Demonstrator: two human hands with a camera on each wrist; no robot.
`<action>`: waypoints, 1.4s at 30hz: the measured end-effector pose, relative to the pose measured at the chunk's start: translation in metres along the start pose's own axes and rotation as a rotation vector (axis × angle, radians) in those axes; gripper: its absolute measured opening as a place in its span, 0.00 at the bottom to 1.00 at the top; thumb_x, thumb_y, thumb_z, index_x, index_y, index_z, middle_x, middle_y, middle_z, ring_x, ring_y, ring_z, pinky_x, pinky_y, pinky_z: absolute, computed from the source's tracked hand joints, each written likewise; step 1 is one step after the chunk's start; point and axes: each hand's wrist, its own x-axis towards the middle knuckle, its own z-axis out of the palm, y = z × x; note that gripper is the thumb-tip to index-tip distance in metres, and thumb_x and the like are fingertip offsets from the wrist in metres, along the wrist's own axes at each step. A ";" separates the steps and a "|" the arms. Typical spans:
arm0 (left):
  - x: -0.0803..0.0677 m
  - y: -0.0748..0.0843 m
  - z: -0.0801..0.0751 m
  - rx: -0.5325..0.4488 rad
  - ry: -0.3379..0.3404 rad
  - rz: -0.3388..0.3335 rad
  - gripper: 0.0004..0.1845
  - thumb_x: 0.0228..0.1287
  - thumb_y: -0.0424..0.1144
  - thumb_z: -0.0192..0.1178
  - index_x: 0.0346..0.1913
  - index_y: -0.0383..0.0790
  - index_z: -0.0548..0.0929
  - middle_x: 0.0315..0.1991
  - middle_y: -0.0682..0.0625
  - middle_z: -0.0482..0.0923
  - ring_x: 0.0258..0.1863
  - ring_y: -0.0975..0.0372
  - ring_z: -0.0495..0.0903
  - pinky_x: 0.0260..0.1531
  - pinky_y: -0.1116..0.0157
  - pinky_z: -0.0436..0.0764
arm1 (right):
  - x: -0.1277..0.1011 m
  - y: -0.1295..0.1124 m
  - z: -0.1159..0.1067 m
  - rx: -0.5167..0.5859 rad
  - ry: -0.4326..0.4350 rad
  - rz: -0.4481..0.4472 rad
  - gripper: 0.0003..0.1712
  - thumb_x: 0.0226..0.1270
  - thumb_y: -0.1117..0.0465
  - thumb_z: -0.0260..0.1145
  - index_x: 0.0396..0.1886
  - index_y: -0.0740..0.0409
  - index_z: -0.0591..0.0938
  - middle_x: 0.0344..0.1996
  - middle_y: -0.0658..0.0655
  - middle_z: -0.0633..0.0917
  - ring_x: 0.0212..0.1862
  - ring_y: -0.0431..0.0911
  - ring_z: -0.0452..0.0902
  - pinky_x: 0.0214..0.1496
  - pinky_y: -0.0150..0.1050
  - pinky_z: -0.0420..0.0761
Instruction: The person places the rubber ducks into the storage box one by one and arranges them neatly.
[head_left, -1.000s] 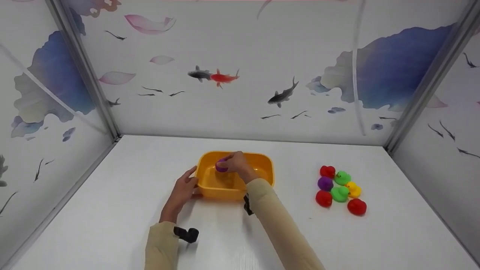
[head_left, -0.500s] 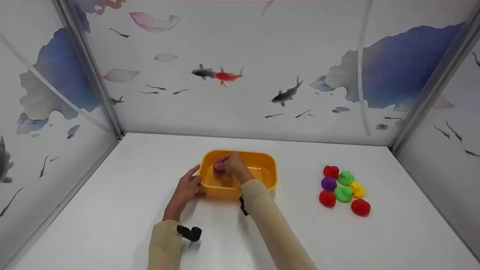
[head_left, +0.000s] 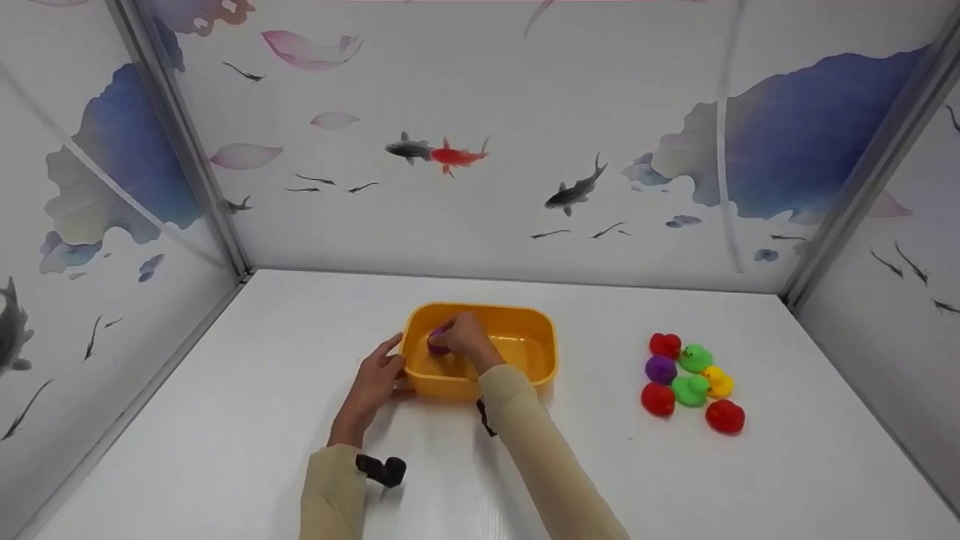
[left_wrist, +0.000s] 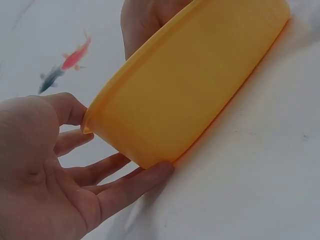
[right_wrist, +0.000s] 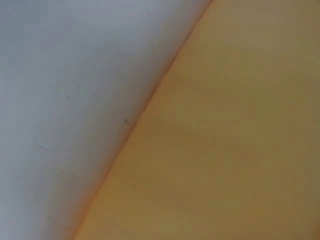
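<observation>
While left hand [head_left: 375,380], fingers extended, touches yellow-orange tub [head_left: 444,388], right hand [head_left: 469,337] pinches purple toy [head_left: 436,342], now further left inside, apparently lower.

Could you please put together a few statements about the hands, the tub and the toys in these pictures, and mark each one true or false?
1. The right hand holds a purple toy inside the yellow-orange tub. True.
2. The left hand is inside the tub. False: it touches the tub from the outside.
3. Seven toys lie on the table, to the right of the tub in the head view. True.
4. Two of those seven are yellow. False: there is just one yellow toy.
5. A second purple toy is among them. True.
6. Both sleeves are black. False: they are beige.
</observation>
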 end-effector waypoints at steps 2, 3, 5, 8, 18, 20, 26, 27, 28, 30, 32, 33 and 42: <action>0.001 -0.001 0.001 -0.013 -0.007 -0.009 0.30 0.76 0.41 0.48 0.78 0.50 0.60 0.68 0.37 0.73 0.52 0.54 0.83 0.52 0.57 0.86 | 0.000 0.001 -0.004 -0.017 -0.004 -0.002 0.10 0.64 0.64 0.70 0.42 0.64 0.88 0.36 0.58 0.89 0.45 0.53 0.84 0.58 0.41 0.84; 0.001 -0.002 0.001 -0.023 -0.011 -0.008 0.30 0.76 0.41 0.48 0.78 0.50 0.60 0.68 0.36 0.73 0.52 0.54 0.84 0.52 0.57 0.87 | -0.001 0.001 -0.006 -0.032 0.002 -0.014 0.11 0.64 0.63 0.71 0.43 0.65 0.88 0.38 0.59 0.89 0.45 0.52 0.84 0.58 0.41 0.83; 0.001 -0.002 0.001 -0.029 -0.011 -0.005 0.30 0.75 0.41 0.49 0.78 0.49 0.60 0.68 0.35 0.73 0.51 0.55 0.84 0.51 0.56 0.87 | -0.001 0.000 -0.012 -0.060 0.014 -0.026 0.15 0.63 0.61 0.72 0.46 0.66 0.87 0.43 0.61 0.88 0.48 0.52 0.82 0.59 0.43 0.83; 0.001 -0.002 0.000 -0.033 -0.004 0.005 0.31 0.75 0.40 0.49 0.78 0.48 0.60 0.67 0.34 0.73 0.50 0.54 0.85 0.49 0.55 0.88 | -0.003 -0.004 -0.022 -0.087 0.016 -0.033 0.23 0.62 0.58 0.74 0.53 0.67 0.83 0.53 0.63 0.85 0.53 0.53 0.79 0.64 0.46 0.81; 0.001 -0.001 -0.001 -0.018 -0.005 -0.020 0.32 0.75 0.40 0.48 0.79 0.53 0.56 0.68 0.35 0.73 0.50 0.54 0.84 0.51 0.56 0.87 | -0.022 -0.020 -0.071 -0.120 -0.078 -0.117 0.28 0.63 0.55 0.72 0.60 0.63 0.80 0.57 0.62 0.83 0.60 0.59 0.78 0.65 0.49 0.80; 0.001 -0.001 -0.001 -0.014 -0.007 -0.024 0.32 0.75 0.40 0.48 0.80 0.54 0.56 0.68 0.35 0.72 0.50 0.54 0.83 0.51 0.56 0.87 | -0.026 -0.021 -0.079 -0.113 -0.096 -0.132 0.28 0.64 0.55 0.72 0.60 0.62 0.80 0.57 0.62 0.82 0.59 0.57 0.79 0.66 0.49 0.80; 0.000 -0.001 0.000 0.001 -0.012 -0.024 0.32 0.75 0.40 0.47 0.79 0.55 0.57 0.68 0.35 0.72 0.50 0.54 0.83 0.53 0.56 0.86 | -0.035 -0.013 -0.104 -0.115 -0.100 -0.156 0.26 0.63 0.56 0.73 0.59 0.61 0.81 0.57 0.62 0.82 0.56 0.54 0.81 0.66 0.51 0.80; 0.000 -0.002 0.001 0.002 -0.013 -0.025 0.32 0.75 0.40 0.47 0.79 0.55 0.57 0.68 0.35 0.72 0.50 0.54 0.83 0.53 0.56 0.86 | -0.036 -0.009 -0.109 -0.120 -0.096 -0.159 0.26 0.63 0.56 0.72 0.60 0.61 0.81 0.57 0.61 0.82 0.56 0.54 0.81 0.66 0.51 0.80; 0.000 -0.002 0.001 0.003 -0.011 -0.026 0.32 0.75 0.40 0.47 0.79 0.55 0.57 0.68 0.35 0.72 0.50 0.54 0.83 0.53 0.55 0.86 | -0.038 -0.006 -0.113 -0.119 -0.097 -0.156 0.27 0.63 0.56 0.72 0.60 0.61 0.81 0.57 0.61 0.82 0.56 0.53 0.81 0.66 0.51 0.80; 0.000 -0.003 0.001 -0.004 -0.009 -0.028 0.32 0.75 0.40 0.48 0.79 0.55 0.57 0.68 0.35 0.72 0.49 0.54 0.83 0.53 0.55 0.86 | -0.040 0.001 -0.122 -0.122 -0.097 -0.153 0.27 0.64 0.54 0.72 0.60 0.59 0.81 0.58 0.60 0.82 0.57 0.53 0.82 0.66 0.49 0.80; 0.001 -0.002 0.002 -0.006 -0.015 -0.033 0.32 0.74 0.40 0.48 0.79 0.56 0.57 0.68 0.36 0.72 0.49 0.55 0.83 0.52 0.56 0.86 | -0.045 0.007 -0.133 -0.106 -0.097 -0.142 0.27 0.64 0.53 0.71 0.61 0.58 0.81 0.59 0.59 0.82 0.59 0.54 0.81 0.67 0.49 0.80; 0.001 -0.002 0.002 -0.014 -0.017 -0.036 0.32 0.74 0.40 0.48 0.79 0.56 0.57 0.68 0.36 0.73 0.49 0.55 0.83 0.52 0.56 0.86 | -0.048 0.009 -0.138 -0.090 -0.096 -0.139 0.28 0.65 0.52 0.71 0.62 0.58 0.80 0.59 0.59 0.82 0.60 0.54 0.81 0.67 0.48 0.80; 0.001 0.001 -0.001 -0.021 -0.007 -0.053 0.32 0.75 0.39 0.48 0.79 0.57 0.57 0.66 0.37 0.74 0.44 0.57 0.82 0.50 0.57 0.87 | -0.065 0.036 -0.177 0.002 -0.049 -0.118 0.26 0.66 0.48 0.68 0.62 0.50 0.80 0.63 0.53 0.81 0.62 0.50 0.79 0.67 0.44 0.79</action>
